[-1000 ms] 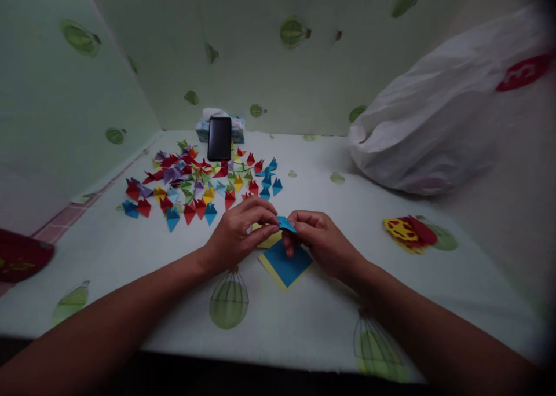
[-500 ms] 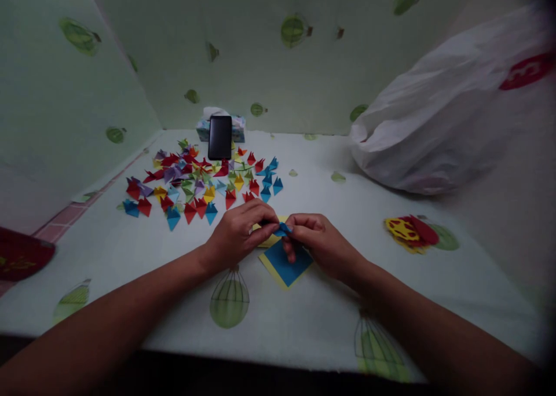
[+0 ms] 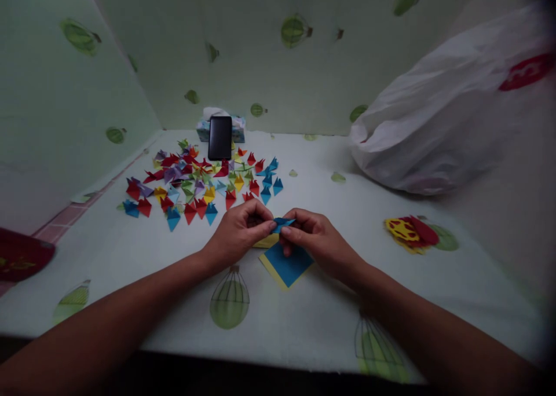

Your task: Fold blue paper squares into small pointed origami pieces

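Observation:
A small folded piece of blue origami paper is pinched between my two hands, above the table. My left hand grips its left end with thumb and fingers. Its right side is held by my right hand, thumb toward me. Beneath the hands lie blue and yellow paper squares, the blue one on top, partly covered by my right fingers. Some yellow paper shows just behind my left thumb. My fingers hide part of the folds.
Many folded origami pieces in several colours spread across the table's left half. A black phone leans on a tissue box. To the right are red and yellow cut-outs and a large white plastic bag. A red object stands far left.
The blue paper shows more between my fingers, with a point now extending to the right. My right fingers and thumb have shifted slightly along it.

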`<state>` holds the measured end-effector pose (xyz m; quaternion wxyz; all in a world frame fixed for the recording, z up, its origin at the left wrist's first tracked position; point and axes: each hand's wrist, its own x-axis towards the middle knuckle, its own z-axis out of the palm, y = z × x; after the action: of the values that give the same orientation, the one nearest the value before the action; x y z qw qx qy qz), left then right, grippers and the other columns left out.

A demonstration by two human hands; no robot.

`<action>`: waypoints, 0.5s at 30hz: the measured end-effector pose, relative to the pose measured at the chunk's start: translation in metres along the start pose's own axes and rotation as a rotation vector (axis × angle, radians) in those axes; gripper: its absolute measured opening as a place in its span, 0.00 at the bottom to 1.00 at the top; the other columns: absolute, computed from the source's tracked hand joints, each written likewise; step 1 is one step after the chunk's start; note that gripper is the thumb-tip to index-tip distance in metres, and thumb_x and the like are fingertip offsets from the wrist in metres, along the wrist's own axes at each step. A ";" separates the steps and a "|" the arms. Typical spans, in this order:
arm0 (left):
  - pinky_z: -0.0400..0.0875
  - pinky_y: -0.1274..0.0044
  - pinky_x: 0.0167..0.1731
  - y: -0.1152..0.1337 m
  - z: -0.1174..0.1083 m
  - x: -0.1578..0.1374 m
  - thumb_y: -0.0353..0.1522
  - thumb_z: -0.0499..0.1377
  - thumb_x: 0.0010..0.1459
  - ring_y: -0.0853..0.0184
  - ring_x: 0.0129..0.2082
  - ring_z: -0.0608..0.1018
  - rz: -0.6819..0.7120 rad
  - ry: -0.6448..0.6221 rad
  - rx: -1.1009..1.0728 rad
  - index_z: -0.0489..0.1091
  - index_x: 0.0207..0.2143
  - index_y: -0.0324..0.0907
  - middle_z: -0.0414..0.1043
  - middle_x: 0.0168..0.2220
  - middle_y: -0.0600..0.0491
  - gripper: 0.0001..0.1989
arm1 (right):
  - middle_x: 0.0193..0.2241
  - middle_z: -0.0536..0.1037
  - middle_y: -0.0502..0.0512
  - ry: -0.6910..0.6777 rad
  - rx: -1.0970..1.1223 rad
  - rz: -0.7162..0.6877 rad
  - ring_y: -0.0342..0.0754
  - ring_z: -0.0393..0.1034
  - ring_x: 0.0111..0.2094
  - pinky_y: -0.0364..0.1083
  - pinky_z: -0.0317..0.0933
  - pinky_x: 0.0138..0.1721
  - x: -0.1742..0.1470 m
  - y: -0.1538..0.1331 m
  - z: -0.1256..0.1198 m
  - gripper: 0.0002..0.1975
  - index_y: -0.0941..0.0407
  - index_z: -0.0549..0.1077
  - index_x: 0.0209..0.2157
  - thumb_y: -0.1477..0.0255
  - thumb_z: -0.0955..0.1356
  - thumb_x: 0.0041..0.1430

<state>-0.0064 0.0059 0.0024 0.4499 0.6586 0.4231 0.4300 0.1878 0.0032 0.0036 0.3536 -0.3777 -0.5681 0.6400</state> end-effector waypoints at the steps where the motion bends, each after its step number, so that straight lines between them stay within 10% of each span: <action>1: 0.68 0.79 0.30 0.000 0.001 0.000 0.33 0.65 0.55 0.72 0.29 0.73 -0.010 0.002 -0.021 0.69 0.31 0.39 0.71 0.29 0.55 0.08 | 0.20 0.74 0.47 0.011 -0.027 0.002 0.41 0.66 0.22 0.42 0.57 0.27 0.000 0.000 0.000 0.11 0.56 0.71 0.32 0.64 0.72 0.56; 10: 0.69 0.79 0.31 0.002 0.003 -0.003 0.33 0.65 0.56 0.71 0.30 0.74 -0.049 -0.029 -0.050 0.73 0.35 0.39 0.73 0.30 0.54 0.07 | 0.21 0.72 0.47 0.128 -0.250 -0.153 0.43 0.67 0.23 0.43 0.58 0.26 -0.002 -0.001 0.004 0.07 0.56 0.71 0.30 0.67 0.70 0.57; 15: 0.66 0.80 0.29 0.005 0.001 -0.004 0.28 0.63 0.58 0.72 0.28 0.72 0.198 0.041 0.209 0.72 0.31 0.38 0.72 0.28 0.55 0.03 | 0.28 0.75 0.51 0.165 -0.418 -0.335 0.44 0.69 0.27 0.44 0.62 0.29 -0.002 0.001 0.002 0.05 0.56 0.73 0.34 0.70 0.70 0.57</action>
<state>-0.0057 0.0003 0.0063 0.3255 0.7314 0.4078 0.4390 0.1869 0.0002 0.0030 0.4141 -0.3938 -0.7116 0.4087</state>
